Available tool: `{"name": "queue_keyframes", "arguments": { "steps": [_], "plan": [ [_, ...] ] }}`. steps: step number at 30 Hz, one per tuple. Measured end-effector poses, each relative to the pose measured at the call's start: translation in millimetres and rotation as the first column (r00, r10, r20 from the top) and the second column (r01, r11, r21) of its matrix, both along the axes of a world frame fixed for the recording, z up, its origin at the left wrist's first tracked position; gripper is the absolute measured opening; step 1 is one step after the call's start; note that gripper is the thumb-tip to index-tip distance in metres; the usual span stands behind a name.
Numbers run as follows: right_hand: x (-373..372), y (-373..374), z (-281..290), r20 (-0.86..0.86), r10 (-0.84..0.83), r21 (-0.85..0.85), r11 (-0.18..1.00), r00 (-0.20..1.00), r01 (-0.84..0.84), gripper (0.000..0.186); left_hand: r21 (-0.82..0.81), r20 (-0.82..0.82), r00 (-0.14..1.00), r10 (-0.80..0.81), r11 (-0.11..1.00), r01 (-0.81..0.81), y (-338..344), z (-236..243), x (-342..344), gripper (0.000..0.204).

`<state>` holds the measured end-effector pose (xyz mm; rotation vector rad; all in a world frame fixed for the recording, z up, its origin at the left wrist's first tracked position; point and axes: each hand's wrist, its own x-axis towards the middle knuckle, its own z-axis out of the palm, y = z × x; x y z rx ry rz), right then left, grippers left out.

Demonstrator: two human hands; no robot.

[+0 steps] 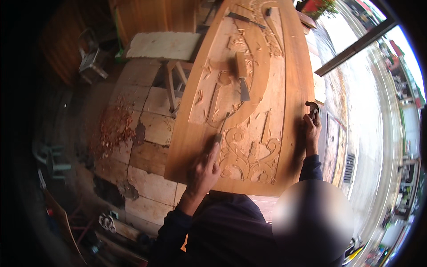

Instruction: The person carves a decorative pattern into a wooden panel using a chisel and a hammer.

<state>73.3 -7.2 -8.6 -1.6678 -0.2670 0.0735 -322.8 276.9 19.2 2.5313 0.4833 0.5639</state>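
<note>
A carved wooden panel [187, 147] lies in front of me, with scrollwork near its close end and wood chips in its recesses. My left hand [206, 168] is closed around a slim chisel [218, 137] over the panel's left side. The chisel's tip points away from me, toward the edge of the carving. Off the panel's right edge, my right hand [312, 129] grips a hammer [313, 110]; its dark head shows above the fingers, and most of its handle is hidden. Ahead of the left hand, a wide chisel with a wooden handle [240, 66] rests on the panel.
Farther up the panel lie a dark-handled tool [239, 17] and another long tool [269, 13]. A wooden trestle [171, 84] stands under the left side. Reddish shavings [116, 127] cover floor tiles. A metal chair [91, 58] stands far left; a street runs along the right.
</note>
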Motion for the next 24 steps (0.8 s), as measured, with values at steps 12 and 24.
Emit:
{"name": "queue_keyframes", "arguments": {
  "steps": [12,24],
  "plan": [
    [-99,64,18,-0.102,-0.317,0.18,0.926,0.943,0.331,0.029,-0.044,0.22,0.975,0.022,0.999,-0.013,143,5,56,0.061],
    [-320,160,12,-0.109,-0.783,0.288,0.565,0.613,0.773,0.024,-0.318,0.322,0.918,-0.232,0.887,0.336,224,-3,128,0.049]
  ]
}}
